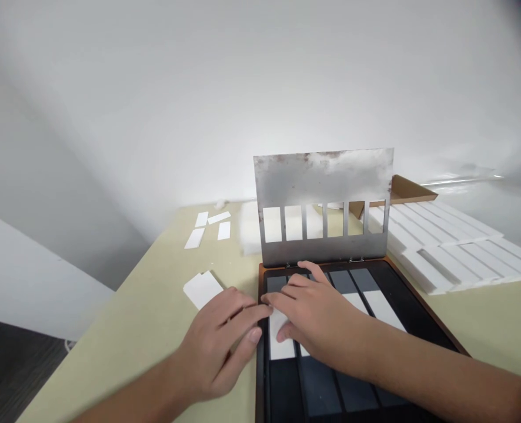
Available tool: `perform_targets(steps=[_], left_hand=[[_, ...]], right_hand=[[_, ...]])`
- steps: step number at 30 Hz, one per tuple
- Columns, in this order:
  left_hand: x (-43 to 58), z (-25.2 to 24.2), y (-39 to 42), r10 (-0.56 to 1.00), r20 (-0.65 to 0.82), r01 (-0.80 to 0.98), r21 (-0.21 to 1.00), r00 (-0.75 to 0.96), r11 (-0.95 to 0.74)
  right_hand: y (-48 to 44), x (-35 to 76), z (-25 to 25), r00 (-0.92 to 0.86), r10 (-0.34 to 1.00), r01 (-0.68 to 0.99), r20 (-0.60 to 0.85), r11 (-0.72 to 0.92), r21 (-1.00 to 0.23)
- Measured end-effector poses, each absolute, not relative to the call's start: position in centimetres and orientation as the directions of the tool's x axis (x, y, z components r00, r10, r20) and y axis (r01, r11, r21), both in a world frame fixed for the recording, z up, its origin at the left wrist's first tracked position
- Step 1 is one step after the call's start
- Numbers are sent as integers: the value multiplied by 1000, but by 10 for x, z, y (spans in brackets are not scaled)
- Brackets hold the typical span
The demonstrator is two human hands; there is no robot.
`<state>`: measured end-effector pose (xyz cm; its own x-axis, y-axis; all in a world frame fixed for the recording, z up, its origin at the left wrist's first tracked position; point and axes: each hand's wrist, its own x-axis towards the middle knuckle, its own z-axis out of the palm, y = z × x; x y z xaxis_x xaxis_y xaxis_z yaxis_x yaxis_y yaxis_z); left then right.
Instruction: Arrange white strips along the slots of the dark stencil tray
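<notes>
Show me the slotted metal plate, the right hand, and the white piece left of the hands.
Slotted metal plate [322,182]: head view, solid upper panel.
Right hand [316,311]: head view, back of the hand.
White piece [202,289]: head view, middle of its face.

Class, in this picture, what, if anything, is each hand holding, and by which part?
No hold can be told. The right hand lies over the upper end of a white strip in the black tray; the left hand is beside it.

No lettering, label, brand, number or sign can be read on the stained steel stencil plate [322,182], the black tray [413,294], the white card strips [203,289] or the cardboard box [413,191].
</notes>
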<state>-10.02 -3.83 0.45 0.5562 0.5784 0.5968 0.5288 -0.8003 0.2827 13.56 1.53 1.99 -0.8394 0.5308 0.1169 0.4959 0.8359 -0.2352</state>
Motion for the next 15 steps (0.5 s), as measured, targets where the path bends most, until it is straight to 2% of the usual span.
perform_targets(steps=[2,5,8,15], left_hand=[[-99,9,-40,460,616,405,238,640,-883],[-94,16,-44,333,504,281,178,797,-943],[-89,19,-49,345,448,304,162,825,-939],[-90,16,-51,422,452,393,163,785,-905]], right_hand=[[17,136,19,-833,538,499,129,831,-244],[17,136,20,-823,559,518,100,812,-270],[18,135,24,-814,575,530,83,794,-298],[17,138,23,-814,572,520,100,795,-311]])
